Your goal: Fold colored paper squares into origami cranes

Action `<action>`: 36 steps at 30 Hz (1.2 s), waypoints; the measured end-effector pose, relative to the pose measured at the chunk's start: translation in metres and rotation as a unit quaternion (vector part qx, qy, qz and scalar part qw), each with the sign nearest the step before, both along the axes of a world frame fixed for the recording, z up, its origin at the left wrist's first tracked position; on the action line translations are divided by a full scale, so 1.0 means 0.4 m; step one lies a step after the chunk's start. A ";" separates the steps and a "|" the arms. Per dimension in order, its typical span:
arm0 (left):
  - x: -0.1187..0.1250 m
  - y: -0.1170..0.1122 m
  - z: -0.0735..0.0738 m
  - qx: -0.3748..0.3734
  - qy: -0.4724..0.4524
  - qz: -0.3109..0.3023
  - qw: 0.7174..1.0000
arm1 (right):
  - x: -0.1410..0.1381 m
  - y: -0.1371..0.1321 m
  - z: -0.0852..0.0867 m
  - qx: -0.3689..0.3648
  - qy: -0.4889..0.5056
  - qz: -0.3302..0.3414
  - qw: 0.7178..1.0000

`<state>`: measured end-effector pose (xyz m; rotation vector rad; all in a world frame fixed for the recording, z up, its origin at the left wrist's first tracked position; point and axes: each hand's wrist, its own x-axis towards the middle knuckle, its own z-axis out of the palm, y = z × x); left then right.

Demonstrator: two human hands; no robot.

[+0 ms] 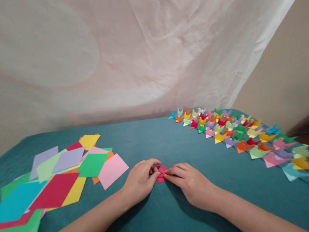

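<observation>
A small folded piece of red paper (161,174) lies low over the green cloth, between my two hands near the middle of the view. My left hand (142,177) pinches its left side with thumb and fingers. From the right, my right hand (188,181) has its fingertips closed on the paper's other edge. Creased flaps show on the paper's upper face, while its outer edges are partly covered by my fingers.
Loose square sheets of coloured paper (92,164) overlap on the left. Rows of small folded paper birds (219,138) stand at the back right. Dark green cloth (141,133) covers the table, and a pale wrinkled sheet (139,54) hangs behind it.
</observation>
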<state>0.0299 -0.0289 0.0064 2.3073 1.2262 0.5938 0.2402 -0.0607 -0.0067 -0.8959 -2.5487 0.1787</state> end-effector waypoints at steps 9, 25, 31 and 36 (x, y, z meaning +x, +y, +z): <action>0.002 -0.004 -0.005 0.000 -0.002 -0.012 1.000 | 0.000 0.001 -0.002 -0.013 -0.017 -0.001 1.000; -0.014 -0.005 0.020 0.014 0.022 -0.024 0.999 | -0.001 -0.002 -0.001 -0.010 -0.031 -0.004 0.999; -0.017 -0.005 0.026 0.013 0.039 -0.020 0.999 | 0.001 -0.002 -0.005 -0.016 -0.017 -0.002 1.000; -0.012 0.003 0.022 0.018 0.047 -0.018 0.999 | 0.003 0.001 -0.011 -0.025 -0.013 0.005 1.000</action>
